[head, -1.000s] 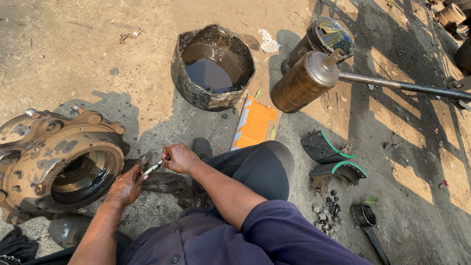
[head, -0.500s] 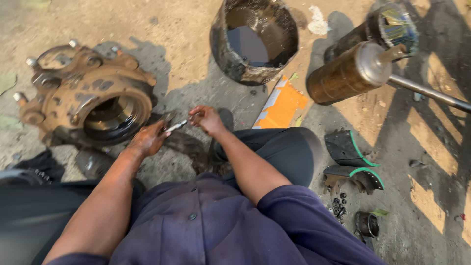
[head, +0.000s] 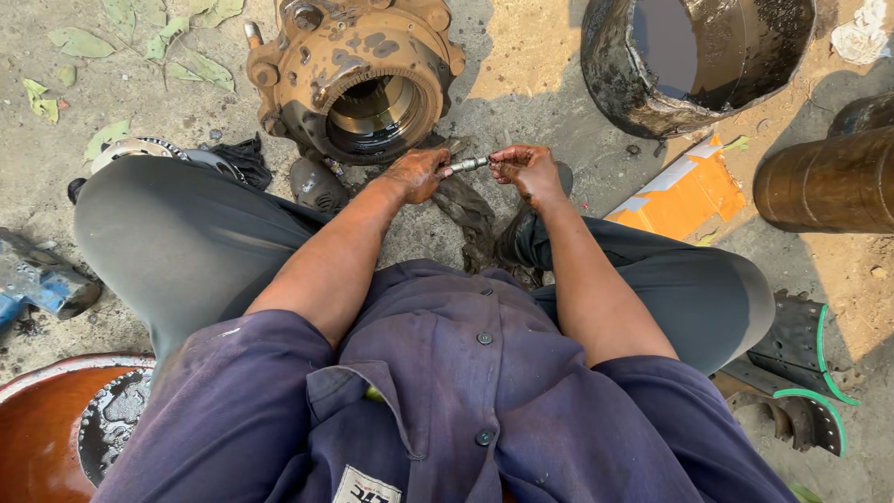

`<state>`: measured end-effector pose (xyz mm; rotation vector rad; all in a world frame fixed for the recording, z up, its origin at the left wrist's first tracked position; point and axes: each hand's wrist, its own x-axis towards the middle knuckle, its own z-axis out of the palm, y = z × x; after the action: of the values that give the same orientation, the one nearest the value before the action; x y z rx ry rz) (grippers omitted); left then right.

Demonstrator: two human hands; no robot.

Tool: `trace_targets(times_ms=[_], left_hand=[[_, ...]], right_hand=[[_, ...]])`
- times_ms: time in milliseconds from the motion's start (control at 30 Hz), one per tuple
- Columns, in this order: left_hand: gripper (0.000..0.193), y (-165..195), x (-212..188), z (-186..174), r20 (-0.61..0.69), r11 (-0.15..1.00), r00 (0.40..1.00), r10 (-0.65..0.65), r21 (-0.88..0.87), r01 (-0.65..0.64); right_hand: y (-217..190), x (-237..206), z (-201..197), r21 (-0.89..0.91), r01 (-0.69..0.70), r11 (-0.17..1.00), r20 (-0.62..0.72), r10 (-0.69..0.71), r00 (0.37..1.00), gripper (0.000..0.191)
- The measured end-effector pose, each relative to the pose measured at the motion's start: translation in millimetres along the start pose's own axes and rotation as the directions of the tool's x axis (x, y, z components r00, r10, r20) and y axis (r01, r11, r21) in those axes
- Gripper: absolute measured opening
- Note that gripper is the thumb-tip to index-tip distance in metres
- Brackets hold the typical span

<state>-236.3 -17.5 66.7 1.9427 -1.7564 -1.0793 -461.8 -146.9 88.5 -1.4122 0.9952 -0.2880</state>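
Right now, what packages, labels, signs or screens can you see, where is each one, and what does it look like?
Carton: flattened on the ground right of the hands, below the black drum; orange with white flaps.
Shirt label: at the bottom edge, on the front of the blue shirt; small white patch with dark print, partly cut off.
No signs or screens in view.

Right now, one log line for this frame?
left hand: holds metal pin | right hand: holds pin's other end | rusty hub: just ahead

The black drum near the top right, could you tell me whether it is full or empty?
Partly full: the black drum stands upright, dark liquid inside.
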Motion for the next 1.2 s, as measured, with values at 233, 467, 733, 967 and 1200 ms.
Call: trace_targets(times_ms=[233, 467, 733, 967, 1200], left_hand=[[0.018, -4.6, 2.0, 2.7, 0.033, 0.999, 0.999, 0.041, 0.026, -0.042], [0.021, -5.8, 3.2, 6.8, 0.037, 0.999, 0.999, 0.035, -0.003, -0.034], [0.030, -2.7, 2.0, 3.5, 0.086, 1.000, 0.996, 0.009, 0.004, -0.010], [0.035, 12.0, -3.6, -6.0, 0.139, 0.999, 0.989, -0.043, 0.010, 0.042], [0.036, 22.9, -6.5, -15.4, 0.155, 0.992, 0.980, -0.122, 0.045, 0.116]], right_hand=[[0.2, -0.2, 3.0, -0.068, -0.010, 0.998, -0.042, 0.007, 0.999, 0.017], [-2.1, -1.0, 2.8, -0.101, 0.001, 0.995, -0.027, -0.003, 1.000, 0.013], [1.0, -1.5, 7.3, -0.140, 0.026, 0.990, -0.019, -0.029, 0.999, 0.011], [0.5, -3.4, 14.0, -0.232, 0.050, 0.971, -0.047, -0.063, 0.997, 0.015], [-14.8, -8.8, 0.6, -0.080, -0.049, 0.996, -0.239, 0.028, 0.971, 0.009]])
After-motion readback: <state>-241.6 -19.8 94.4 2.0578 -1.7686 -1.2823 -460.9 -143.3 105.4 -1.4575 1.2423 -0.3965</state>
